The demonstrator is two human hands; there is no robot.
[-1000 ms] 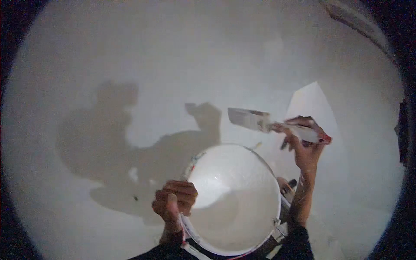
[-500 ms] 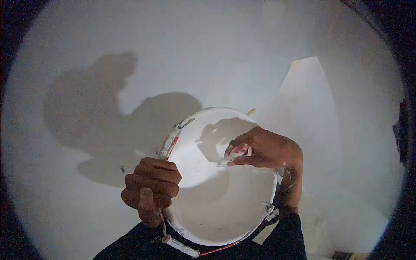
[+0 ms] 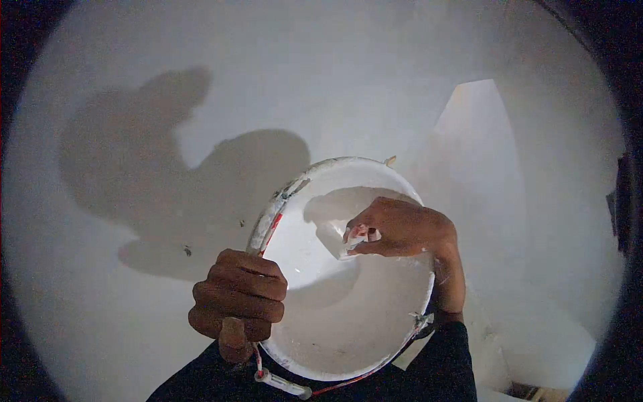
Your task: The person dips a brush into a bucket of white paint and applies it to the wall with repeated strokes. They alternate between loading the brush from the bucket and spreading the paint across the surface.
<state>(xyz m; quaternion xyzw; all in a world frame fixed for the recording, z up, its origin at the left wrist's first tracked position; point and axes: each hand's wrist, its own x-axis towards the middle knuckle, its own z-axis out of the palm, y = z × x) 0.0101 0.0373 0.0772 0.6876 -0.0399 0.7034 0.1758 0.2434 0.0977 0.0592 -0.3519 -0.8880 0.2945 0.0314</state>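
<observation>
A round white bucket [image 3: 311,258] with a smeared rim is below me, its mouth facing up toward me. My left hand [image 3: 238,298] is closed in a fist at the bucket's left rim and appears to grip it; what lies inside the fist is hidden. The wire handle with its white grip [image 3: 284,384] hangs below that hand. Inside the bucket's mouth, my right hand [image 3: 405,230] pinches a small white-and-reddish piece [image 3: 360,236], whose kind I cannot make out. The right forearm crosses the bucket's right rim.
A pale surface [image 3: 348,74] spreads behind the bucket, with dark shadows [image 3: 127,161] at left. A light, tapered shape [image 3: 479,134] stands out at right. A dark object [image 3: 623,204] sits at the far right edge, and something brownish [image 3: 536,392] at the lower right.
The bucket's far rim has risen slightly in view. My left hand has shifted a little right and down, and my right hand slightly left, still pinching the small piece.
</observation>
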